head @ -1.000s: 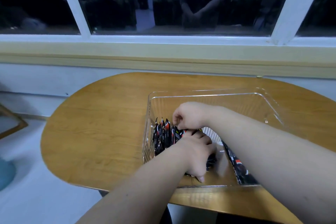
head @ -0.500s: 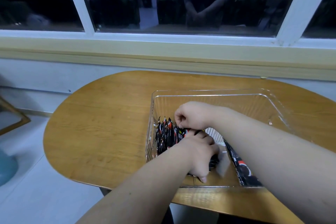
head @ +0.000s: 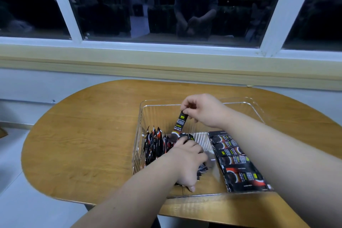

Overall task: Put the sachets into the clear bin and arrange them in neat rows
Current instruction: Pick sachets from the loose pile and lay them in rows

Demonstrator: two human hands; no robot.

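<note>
- Sachets point(head: 238, 161) are laid flat along the right side of the clear bin point(head: 246, 105), partly hidden by the right forearm point(head: 268, 146).
- One sachet point(head: 179, 125) is pinched at its top by the right hand point(head: 202, 110) and held tilted.
- The standing row point(head: 155, 144) at the bin's left is gripped by the left hand point(head: 187, 161), fingers curled; its near end is covered.

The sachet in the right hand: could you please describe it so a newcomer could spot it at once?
On the wooden table sits a clear bin. Inside it, the right hand pinches the top of one black sachet. Unlike the packed row at the left and the flat ones at the right, it is held up alone, tilted.
</note>
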